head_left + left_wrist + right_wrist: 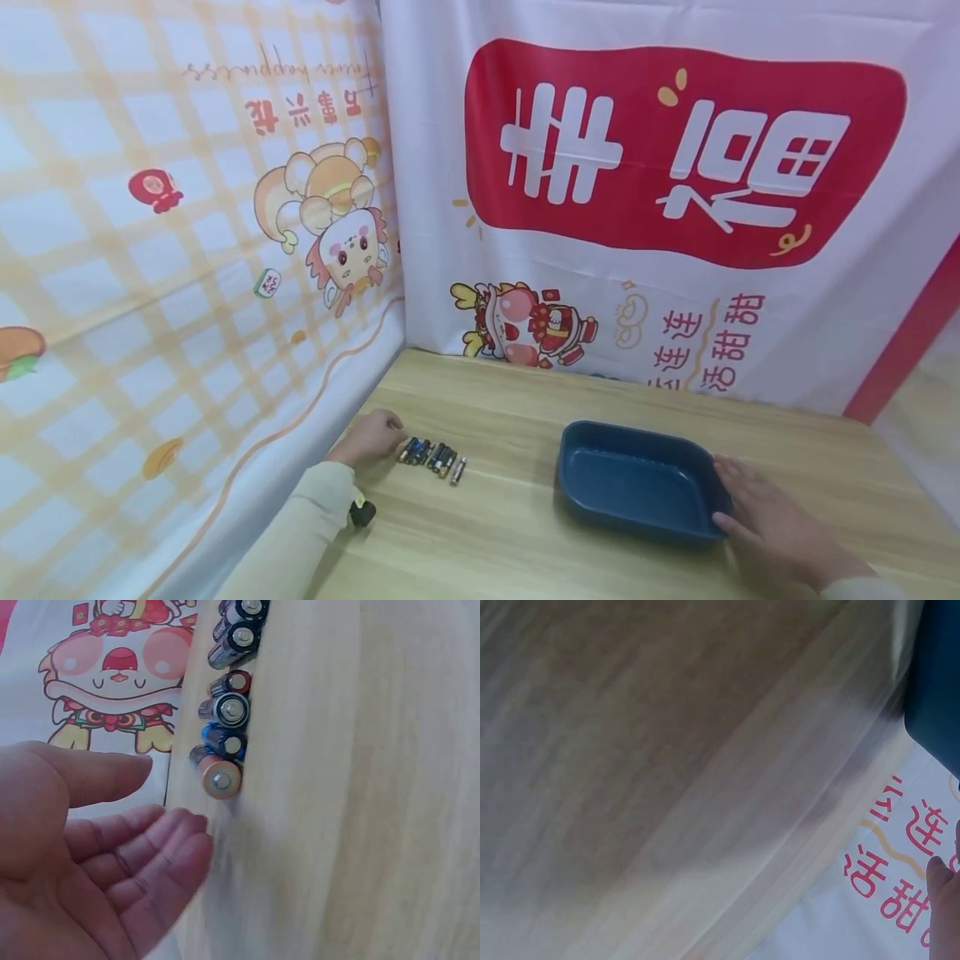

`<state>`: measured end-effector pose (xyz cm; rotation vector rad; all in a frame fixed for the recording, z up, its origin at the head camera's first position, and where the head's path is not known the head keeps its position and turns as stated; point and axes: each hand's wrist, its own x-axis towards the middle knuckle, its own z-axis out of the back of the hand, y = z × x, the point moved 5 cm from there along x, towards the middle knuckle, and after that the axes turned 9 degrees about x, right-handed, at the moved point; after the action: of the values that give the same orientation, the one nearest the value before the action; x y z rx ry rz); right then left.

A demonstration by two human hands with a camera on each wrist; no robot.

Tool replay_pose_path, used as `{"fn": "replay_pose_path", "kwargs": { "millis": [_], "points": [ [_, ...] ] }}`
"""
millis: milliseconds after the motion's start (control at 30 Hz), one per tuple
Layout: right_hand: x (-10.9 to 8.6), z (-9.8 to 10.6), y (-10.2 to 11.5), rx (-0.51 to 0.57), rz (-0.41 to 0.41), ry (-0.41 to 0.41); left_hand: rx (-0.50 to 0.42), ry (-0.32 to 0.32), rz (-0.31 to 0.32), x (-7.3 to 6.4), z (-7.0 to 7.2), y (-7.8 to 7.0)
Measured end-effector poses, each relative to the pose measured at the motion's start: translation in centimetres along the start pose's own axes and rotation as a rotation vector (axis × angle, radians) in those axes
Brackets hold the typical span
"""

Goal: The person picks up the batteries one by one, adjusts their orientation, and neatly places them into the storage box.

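Batteries [441, 458] in row near left edge of wood-grain table [495, 542]; left hand [371, 435] just beside row's end, thumb and fingers apart. Right hand [768, 517], fingers extended, against right end of dark-blue rectangular tub [630, 483], toward table's right edge. Checked cloth [187, 275] hangs along left edge, red-and-white cloth [435, 125] along back.

In the head view, assorted batteries [441, 459] lie in a row lower left of centre; a dark blue basin [628, 487] stands upright lower right.
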<state>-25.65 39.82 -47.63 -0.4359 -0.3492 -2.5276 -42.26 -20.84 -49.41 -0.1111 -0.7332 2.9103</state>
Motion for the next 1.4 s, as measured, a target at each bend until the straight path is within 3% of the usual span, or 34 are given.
{"fn": "replay_pose_path", "kwargs": {
  "millis": [300,567,933,1167,1267,1400],
  "points": [
    [-0.5,-0.4,0.6,0.019,-0.014,0.023,0.011,-0.043,-0.019,0.8,-1.4,0.9],
    [-0.6,-0.7,-0.4,0.054,-0.142,0.087,-0.001,-0.016,-0.033,1.1,-1.5,-0.2],
    [-0.7,-0.7,-0.4,0.077,-0.147,0.066,0.121,0.006,-0.071,1.0,-1.6,-1.5],
    [-0.8,-0.9,-0.6,0.07,-0.197,0.093,0.21,0.015,-0.094,0.9,-1.9,-2.3],
    [-0.7,-0.7,-0.5,0.052,-0.165,0.068,0.255,0.007,-0.089,1.0,-1.8,-2.5],
    [-0.4,-0.7,-0.3,0.067,-0.185,0.089,0.269,-0.008,-0.061,1.0,-1.5,-2.4]
  ]
}}
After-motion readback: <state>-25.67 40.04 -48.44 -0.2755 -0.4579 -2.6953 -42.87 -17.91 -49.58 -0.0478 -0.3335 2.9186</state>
